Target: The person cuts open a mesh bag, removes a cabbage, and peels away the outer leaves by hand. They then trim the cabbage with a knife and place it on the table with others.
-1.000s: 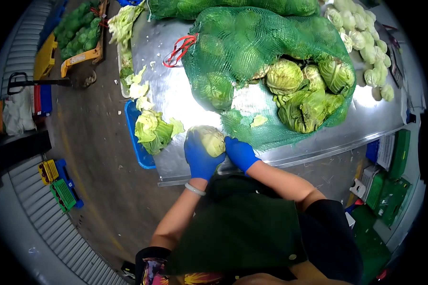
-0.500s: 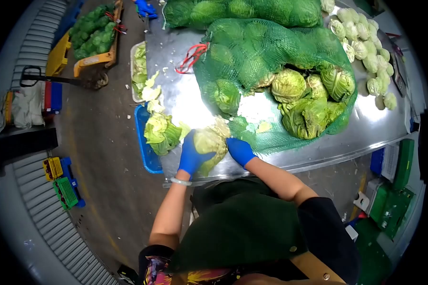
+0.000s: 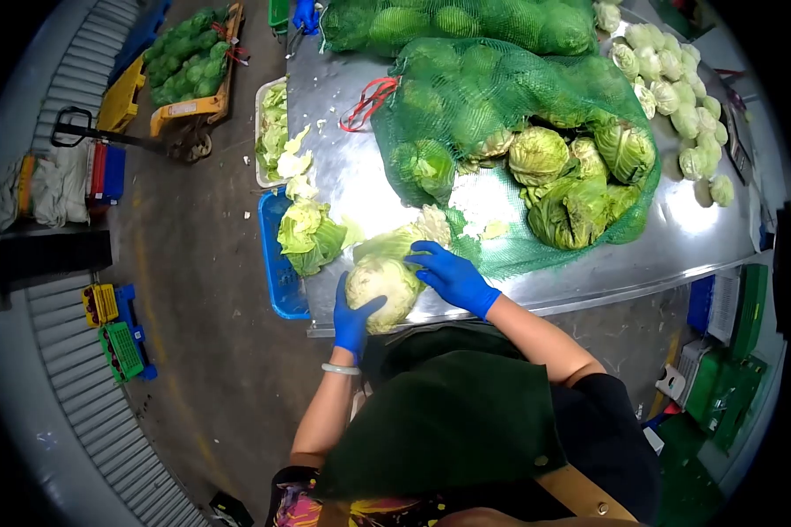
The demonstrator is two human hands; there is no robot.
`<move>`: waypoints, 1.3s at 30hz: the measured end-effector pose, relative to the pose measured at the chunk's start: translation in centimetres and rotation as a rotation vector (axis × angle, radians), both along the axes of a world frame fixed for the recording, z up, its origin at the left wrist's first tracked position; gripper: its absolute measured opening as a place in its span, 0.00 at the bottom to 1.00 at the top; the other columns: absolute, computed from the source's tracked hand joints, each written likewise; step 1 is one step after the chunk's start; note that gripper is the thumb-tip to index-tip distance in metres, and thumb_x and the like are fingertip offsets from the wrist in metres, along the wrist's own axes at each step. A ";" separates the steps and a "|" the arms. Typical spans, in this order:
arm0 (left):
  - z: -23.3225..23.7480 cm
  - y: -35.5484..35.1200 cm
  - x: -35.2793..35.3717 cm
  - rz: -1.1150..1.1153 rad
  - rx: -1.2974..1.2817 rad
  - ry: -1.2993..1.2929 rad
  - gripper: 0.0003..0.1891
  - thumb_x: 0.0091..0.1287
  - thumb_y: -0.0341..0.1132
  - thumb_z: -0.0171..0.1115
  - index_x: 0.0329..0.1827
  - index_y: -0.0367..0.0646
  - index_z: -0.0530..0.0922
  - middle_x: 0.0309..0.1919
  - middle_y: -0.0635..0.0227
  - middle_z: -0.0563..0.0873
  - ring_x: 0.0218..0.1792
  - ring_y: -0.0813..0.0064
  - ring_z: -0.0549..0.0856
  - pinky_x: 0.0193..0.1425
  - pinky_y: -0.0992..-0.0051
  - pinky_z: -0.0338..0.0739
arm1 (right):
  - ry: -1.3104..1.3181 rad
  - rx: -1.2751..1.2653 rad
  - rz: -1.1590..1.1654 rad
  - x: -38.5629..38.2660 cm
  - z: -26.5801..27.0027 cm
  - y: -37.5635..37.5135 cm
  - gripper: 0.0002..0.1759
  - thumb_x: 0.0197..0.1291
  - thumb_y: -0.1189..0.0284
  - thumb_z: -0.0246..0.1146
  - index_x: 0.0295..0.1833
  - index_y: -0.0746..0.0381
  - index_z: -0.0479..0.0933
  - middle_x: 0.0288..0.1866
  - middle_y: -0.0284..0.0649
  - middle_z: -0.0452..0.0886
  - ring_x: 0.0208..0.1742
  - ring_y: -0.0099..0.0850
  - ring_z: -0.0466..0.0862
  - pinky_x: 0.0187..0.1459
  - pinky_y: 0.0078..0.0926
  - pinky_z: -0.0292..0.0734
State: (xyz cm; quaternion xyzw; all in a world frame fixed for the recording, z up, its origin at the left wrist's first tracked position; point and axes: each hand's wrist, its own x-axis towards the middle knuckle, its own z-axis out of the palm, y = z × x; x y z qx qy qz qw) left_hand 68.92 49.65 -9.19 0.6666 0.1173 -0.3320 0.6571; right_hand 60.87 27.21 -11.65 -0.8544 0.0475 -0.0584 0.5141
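My left hand (image 3: pixel 351 318), in a blue glove, grips a pale, trimmed cabbage (image 3: pixel 385 288) at the table's front edge, thumb across its near side. My right hand (image 3: pixel 453 277), also blue-gloved, is beside the cabbage with its fingers apart, fingertips at the edge of the green outer leaves (image 3: pixel 394 242) behind the head. Loose green leaves (image 3: pixel 309 235) are heaped over a blue bin (image 3: pixel 277 268) left of my hands. To the right, untrimmed cabbages (image 3: pixel 567 215) show in the mouth of a green mesh sack (image 3: pixel 466 97).
Trimmed pale cabbages (image 3: pixel 690 114) are grouped at the metal table's (image 3: pixel 343 167) far right. A second full sack (image 3: pixel 466 25) lies at the back. Leaves fill a white bin (image 3: pixel 260 145) on the left. Another person's gloved hand (image 3: pixel 306 16) shows at the far left corner. A pallet jack (image 3: pixel 185 110) carries more sacks.
The cabbage has turned to show its pale, smooth side, with outer leaves now behind it. My right hand has lifted off its side and its fingers have spread.
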 end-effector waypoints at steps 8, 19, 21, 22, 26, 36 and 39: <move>-3.9 -2.5 1.3 -0.237 0.196 -0.306 0.47 0.52 0.32 0.81 0.76 0.38 0.63 0.60 0.59 0.80 0.59 0.70 0.80 0.64 0.70 0.77 | 0.159 -0.321 0.136 4.6 -2.6 0.7 0.24 0.70 0.64 0.56 0.71 0.44 0.71 0.54 0.44 0.76 0.48 0.47 0.83 0.47 0.43 0.80; -6.1 1.4 -1.5 -0.154 -0.013 -0.343 0.50 0.49 0.31 0.82 0.75 0.37 0.60 0.63 0.56 0.76 0.62 0.65 0.77 0.66 0.68 0.77 | 0.311 -0.244 -0.179 6.7 -6.7 -0.1 0.19 0.64 0.54 0.64 0.49 0.58 0.81 0.44 0.48 0.85 0.47 0.46 0.85 0.49 0.43 0.78; -6.5 1.9 -0.9 -0.104 0.001 -0.312 0.50 0.50 0.31 0.82 0.75 0.37 0.59 0.63 0.56 0.76 0.62 0.65 0.77 0.65 0.68 0.77 | 0.277 -0.243 -0.169 6.2 -7.2 -1.6 0.17 0.66 0.56 0.62 0.52 0.55 0.81 0.46 0.45 0.84 0.45 0.48 0.85 0.46 0.43 0.80; -6.3 1.9 -0.8 -0.053 0.013 -0.263 0.50 0.50 0.30 0.82 0.75 0.38 0.59 0.63 0.56 0.75 0.62 0.65 0.77 0.65 0.68 0.77 | 0.206 -0.202 -0.151 5.5 -5.9 -1.3 0.16 0.68 0.57 0.61 0.54 0.53 0.82 0.47 0.44 0.84 0.45 0.48 0.85 0.46 0.42 0.80; -5.1 1.0 -0.4 -0.027 0.240 -0.119 0.50 0.51 0.30 0.81 0.75 0.38 0.57 0.64 0.56 0.74 0.62 0.65 0.77 0.64 0.67 0.78 | 0.227 -0.090 -0.114 2.8 -0.9 -0.8 0.19 0.70 0.60 0.59 0.64 0.49 0.78 0.51 0.42 0.83 0.47 0.47 0.84 0.48 0.41 0.81; -8.0 -1.8 -2.2 0.046 0.055 -0.281 0.56 0.48 0.33 0.84 0.78 0.37 0.54 0.69 0.54 0.66 0.69 0.61 0.69 0.72 0.66 0.70 | 0.307 -0.257 -0.228 5.5 -6.6 -0.4 0.24 0.70 0.58 0.58 0.68 0.51 0.71 0.56 0.48 0.79 0.48 0.52 0.83 0.48 0.48 0.78; -7.7 0.0 -1.9 0.140 -0.091 -0.157 0.50 0.51 0.28 0.80 0.76 0.40 0.58 0.67 0.56 0.70 0.67 0.62 0.72 0.69 0.65 0.73 | 0.398 0.043 -0.143 6.3 -5.4 -0.2 0.28 0.62 0.53 0.66 0.64 0.54 0.74 0.49 0.51 0.84 0.49 0.50 0.84 0.48 0.43 0.78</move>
